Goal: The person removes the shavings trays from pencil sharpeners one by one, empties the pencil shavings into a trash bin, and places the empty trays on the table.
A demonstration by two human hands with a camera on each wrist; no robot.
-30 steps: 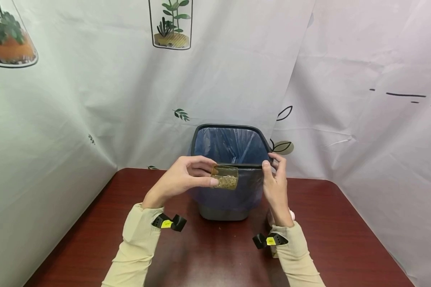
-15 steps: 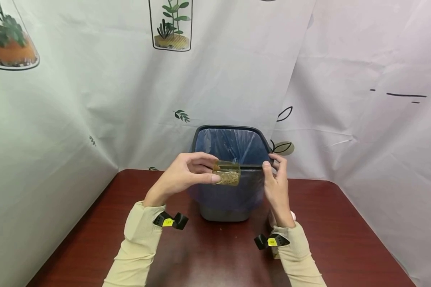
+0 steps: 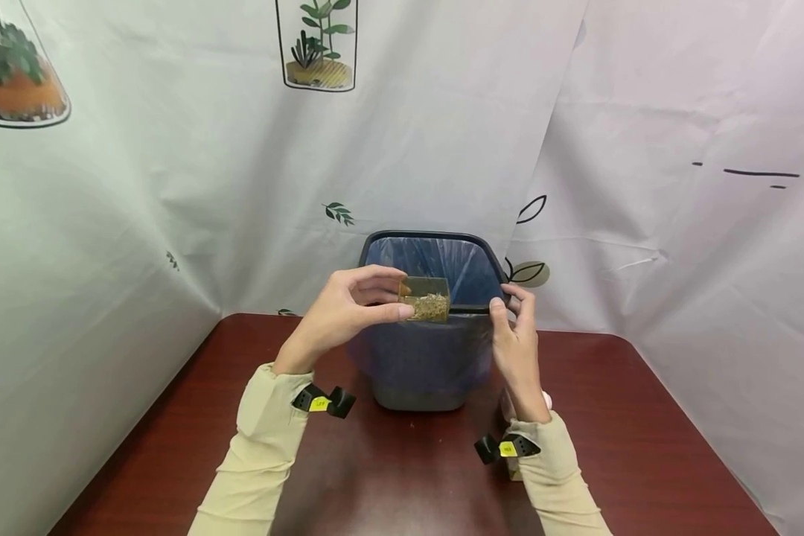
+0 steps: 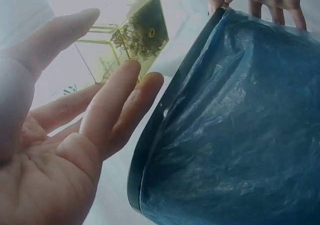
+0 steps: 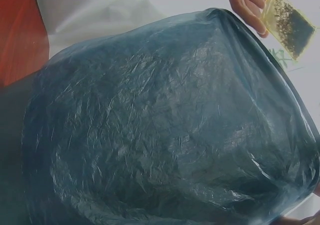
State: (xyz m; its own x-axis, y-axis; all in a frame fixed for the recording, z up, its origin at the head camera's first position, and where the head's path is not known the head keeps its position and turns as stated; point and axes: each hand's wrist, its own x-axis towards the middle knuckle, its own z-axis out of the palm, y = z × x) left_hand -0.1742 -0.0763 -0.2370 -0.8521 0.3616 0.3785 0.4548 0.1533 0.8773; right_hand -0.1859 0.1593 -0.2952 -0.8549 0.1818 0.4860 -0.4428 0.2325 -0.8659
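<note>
A small clear yellowish box (image 3: 429, 301), with loose dry bits inside, is pinched between the thumb and fingers of my left hand (image 3: 338, 309). It lies on its side near the front rim of a grey trash bin (image 3: 418, 398). A blue plastic bag (image 3: 442, 260) lines that bin and folds down over its outside. At the right corner, my right hand (image 3: 517, 346) grips the dark rim (image 3: 435, 236), thumb in front and fingers beyond. The left wrist view shows the box (image 4: 137, 32) held by the fingertips, beside the bag's outer side.
The dark red table (image 3: 388, 476) carries the bin near its back edge. A partly hidden object with a pinkish top (image 3: 546, 400) stands behind my right wrist. White printed fabric (image 3: 241, 186) hangs behind the table and along its sides.
My left hand has risen and shifted slightly right with the box, from below the front rim to about its height in the head view. The right hand keeps its hold on the rim.
</note>
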